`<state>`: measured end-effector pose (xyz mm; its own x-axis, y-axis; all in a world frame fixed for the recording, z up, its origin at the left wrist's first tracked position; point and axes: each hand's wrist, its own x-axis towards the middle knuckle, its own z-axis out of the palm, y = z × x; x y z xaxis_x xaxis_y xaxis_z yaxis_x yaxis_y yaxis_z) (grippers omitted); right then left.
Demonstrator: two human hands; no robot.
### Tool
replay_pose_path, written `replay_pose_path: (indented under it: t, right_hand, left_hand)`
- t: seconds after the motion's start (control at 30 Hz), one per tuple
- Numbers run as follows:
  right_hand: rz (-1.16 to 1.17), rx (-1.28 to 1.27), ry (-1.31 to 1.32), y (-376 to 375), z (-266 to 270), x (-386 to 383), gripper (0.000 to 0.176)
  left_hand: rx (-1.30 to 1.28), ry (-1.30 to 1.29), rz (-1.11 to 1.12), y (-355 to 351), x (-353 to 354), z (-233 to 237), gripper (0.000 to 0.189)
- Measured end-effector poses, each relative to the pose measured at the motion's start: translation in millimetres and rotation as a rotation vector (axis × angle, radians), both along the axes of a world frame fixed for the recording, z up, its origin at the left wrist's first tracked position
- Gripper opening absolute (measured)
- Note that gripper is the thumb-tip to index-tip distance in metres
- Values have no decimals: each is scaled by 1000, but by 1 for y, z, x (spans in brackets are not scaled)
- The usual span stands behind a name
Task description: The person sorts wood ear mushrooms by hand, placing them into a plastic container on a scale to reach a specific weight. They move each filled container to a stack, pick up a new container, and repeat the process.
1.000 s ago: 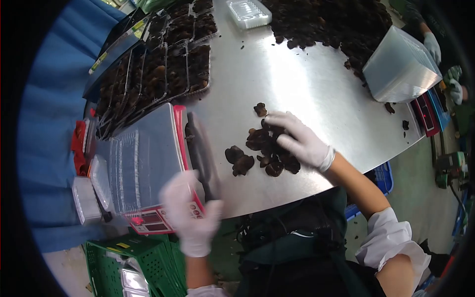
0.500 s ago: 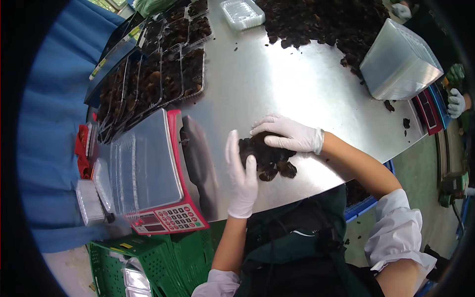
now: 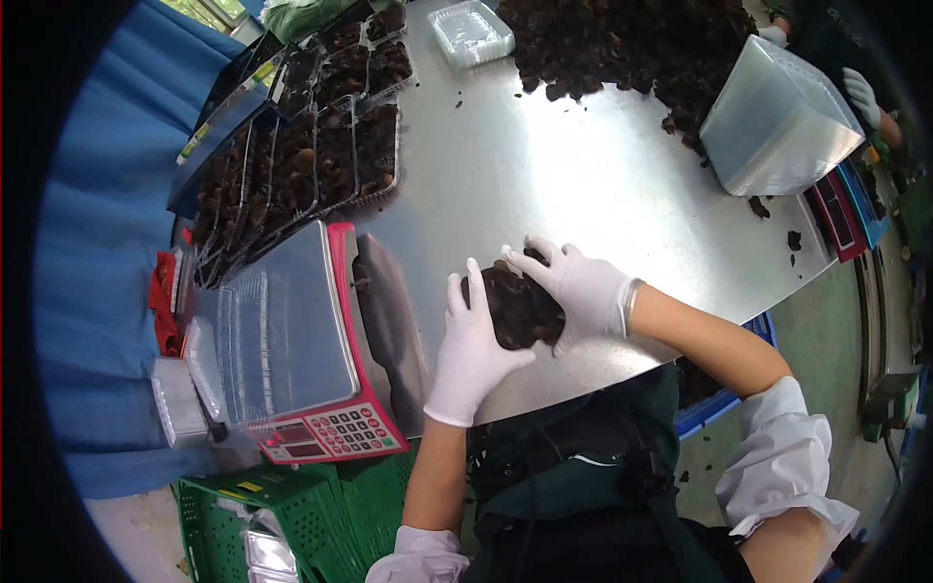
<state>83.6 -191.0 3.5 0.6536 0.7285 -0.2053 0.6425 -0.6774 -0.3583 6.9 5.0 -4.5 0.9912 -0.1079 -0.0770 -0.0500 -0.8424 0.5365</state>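
Observation:
A compact heap of dark wood ear mushrooms (image 3: 525,306) lies on the steel table between my two gloved hands. My left hand (image 3: 469,352) cups its left side, fingers pointing up along the edge and thumb across the near side. From the right, my right hand (image 3: 589,290) wraps the heap, with fingertips over the far edge and thumb at the near side. Both hands wear thin white gloves and press the mushrooms together. The underside of the heap is hidden.
To the left stands a red-rimmed scale (image 3: 292,330), with filled clear trays (image 3: 326,165) beyond it. Empty trays (image 3: 471,34) and a large mushroom pile (image 3: 622,44) lie at the back. A tall stack of clear containers (image 3: 777,121) stands right, near another person's gloved hand (image 3: 861,95).
My hands have drawn around the heap, which is now more compact. The right hand has turned from lying on top to gripping its right side. The other person's hand has moved upward.

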Motion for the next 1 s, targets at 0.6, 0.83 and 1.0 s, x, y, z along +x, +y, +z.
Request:
replay_pose_path:
  t: [0.6, 0.83, 1.0]
  right_hand:
    - [125, 776, 331, 108, 93, -9, 54]
    - [743, 847, -3, 312, 112, 19, 50]
    - [810, 367, -121, 385, 113, 33, 60]
  left_hand:
    - [-703, -362, 339, 64, -35, 83, 62]
    - [-509, -524, 657, 203, -85, 125, 56]
    - [-87, -349, 779, 263, -96, 99, 68]
